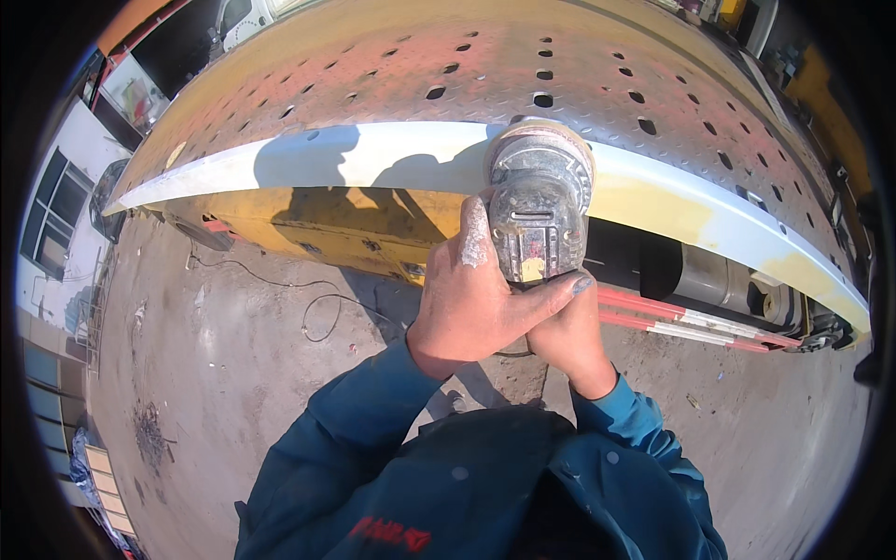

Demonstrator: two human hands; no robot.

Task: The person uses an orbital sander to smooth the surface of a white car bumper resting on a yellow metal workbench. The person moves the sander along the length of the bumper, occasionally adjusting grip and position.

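A: Start closest. What are the hands doing?

B: Left hand (457,308) is curled round the near end of a hand-held sander (537,219), thumb across the back, index finger along the side. Right hand (567,341) sits under that thumb, against the tool's near end; its fingers are hidden, can't tell how far closed.

A: How would it handle?

B: Stiff housing; I'd judge it fairly heavy, weight toward the round head. Dust might make it slippery. Best hold: the narrower near end, both hands, fingers clear of the head's edge.

A: Looks?

B: Near end has a small yellow patch and a reddish smear. Then a slot across a scuffed dark-grey body, then the wide, dust-caked head.

A: Where does it sit?

B: Middle of view, head at the white rail (215,173) with yellowish patches; true contact can't be made out. Beyond the rail: a worn reddish-yellow deck (373,89), raised tread, rows of holes.
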